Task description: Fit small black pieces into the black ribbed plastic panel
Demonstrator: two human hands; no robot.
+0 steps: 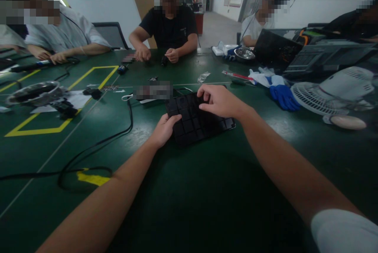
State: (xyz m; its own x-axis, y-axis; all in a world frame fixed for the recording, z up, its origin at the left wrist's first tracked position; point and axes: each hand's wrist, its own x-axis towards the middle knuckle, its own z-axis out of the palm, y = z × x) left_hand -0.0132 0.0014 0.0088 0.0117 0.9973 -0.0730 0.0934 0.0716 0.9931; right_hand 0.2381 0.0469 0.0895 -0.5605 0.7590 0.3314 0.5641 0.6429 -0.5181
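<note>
A flat black compartment tray (189, 125), divided into small square cells, lies slightly turned on the green table in front of me. My left hand (165, 129) grips its left edge, with the thumb over the rim and the other fingers mostly hidden beneath or behind it. Over the upper right part of the tray is my right hand (217, 101), its fingers curled and thumb bent towards them. Whatever lies between those fingertips is too dark to make out. Just behind the tray sits a partly blurred box-like item (152, 90) with a white edge.
A black cable (103, 140) loops across the left, near yellow tape (93, 178). A metal ring-shaped part (34, 93) lies far left. Blue-and-white gloves (282, 91), a fan (336, 87) and a metal bowl (244, 53) are at right. Several people sit around the table.
</note>
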